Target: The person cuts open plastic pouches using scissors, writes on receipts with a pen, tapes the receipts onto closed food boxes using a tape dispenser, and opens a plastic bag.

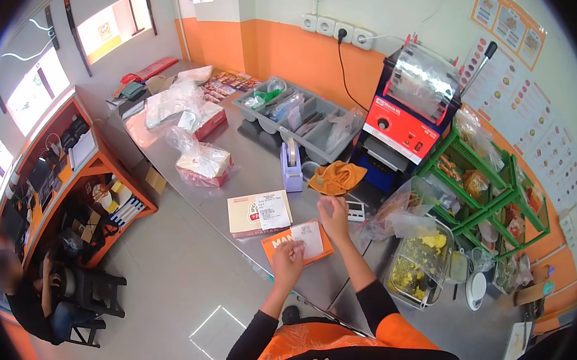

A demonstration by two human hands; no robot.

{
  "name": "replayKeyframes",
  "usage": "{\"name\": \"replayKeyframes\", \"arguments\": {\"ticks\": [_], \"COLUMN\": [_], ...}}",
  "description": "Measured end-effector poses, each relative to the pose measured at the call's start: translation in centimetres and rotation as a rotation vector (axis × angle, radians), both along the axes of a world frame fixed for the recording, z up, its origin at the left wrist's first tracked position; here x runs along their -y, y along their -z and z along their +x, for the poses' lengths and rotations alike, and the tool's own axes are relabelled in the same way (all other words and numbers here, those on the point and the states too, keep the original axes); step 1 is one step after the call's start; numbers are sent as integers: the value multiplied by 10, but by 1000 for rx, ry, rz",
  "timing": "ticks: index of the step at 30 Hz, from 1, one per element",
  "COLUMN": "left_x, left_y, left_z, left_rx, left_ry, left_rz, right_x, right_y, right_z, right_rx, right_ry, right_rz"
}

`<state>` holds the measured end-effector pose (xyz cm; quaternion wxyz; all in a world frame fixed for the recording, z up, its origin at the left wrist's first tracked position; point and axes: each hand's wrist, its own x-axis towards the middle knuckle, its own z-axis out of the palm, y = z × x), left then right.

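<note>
My left hand (288, 265) is closed at the left edge of a white paper receipt (313, 240), its fingertips pinching the slip. That receipt lies over an orange box (327, 249) with white lettering at the front edge of the steel table. My right hand (334, 217) is raised just beyond the box, fingers curled together; anything in them is too small to make out. Behind the orange box sits a cream printed box (238, 210) with another receipt (273, 212) on its top. A purple tape dispenser (292, 170) and a mustard cloth (337, 178) lie beyond my hands.
Bagged boxes (204, 166) and a grey divided tray (311, 128) stand farther back. At the right are a red-and-blue sealing machine (398, 125), green baskets (483, 186) and a container of yellow food (418, 264). A seated person (29, 298) is at the far left.
</note>
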<state>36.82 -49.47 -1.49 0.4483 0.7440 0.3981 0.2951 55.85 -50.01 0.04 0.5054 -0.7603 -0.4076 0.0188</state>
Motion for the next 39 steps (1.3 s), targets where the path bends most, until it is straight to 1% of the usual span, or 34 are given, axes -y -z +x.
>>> {"name": "replayKeyframes", "arguments": {"ticks": [1,4,5,6,7,8,9,11,12,14,15,16,19,22,25,26,28,31,34,37,39], "left_x": [1,21,23,25,27,28,26,21,17,11,10,9,10,6,5,3,12,9,10,9,10], "left_y": [5,-17,-21,-23,-25,-30,-26,-15,-12,-6,-4,-3,-1,-3,-5,-7,-5,-6,-8,-8,-8], "left_z": [-1,-1,1,2,3,2,3,5,6,8,9,11,16,18,16,17,16,19,19,19,19], "left_rx": [47,-187,-202,-219,-239,-265,-270,-288,-300,-322,-309,-293,-269,-281,-297,-285,-285,-301,-318,-323,-322], "left_ry": [33,-85,-110,-136,-163,-116,-92,-39,-3,75,61,46,34,24,31,25,17,-7,-15,-15,-12], "left_rz": [-112,159,259,356,450,350,433,590,601,619,604,590,557,557,567,566,548,566,589,601,605], "right_x": [-20,-85,-109,-127,-140,-149,-156,-158,-155,-148,-144,-131,-118,-120,-101,-93,-47,-15,-1,3,2], "right_y": [3,25,37,38,41,39,39,39,39,38,39,28,37,47,79,61,-1,-13,16,38,44], "right_z": [9,37,48,53,58,58,58,56,53,54,55,45,39,45,55,52,20,7,1,4,4], "right_rx": [5,33,49,65,-44,-156,-269,-341,-380,-494,-548,-543,-775,-513,-473,-549,-718,-851,-439,-450,-348], "right_ry": [17,48,44,39,27,16,6,-14,-20,11,29,32,-50,-37,-110,-143,-199,-260,-224,-251,-255], "right_rz": [-22,-60,-61,-64,-112,-165,-222,-201,-194,-99,-49,-29,-206,-553,-496,-403,-236,-343,-379,-331,-257]}}
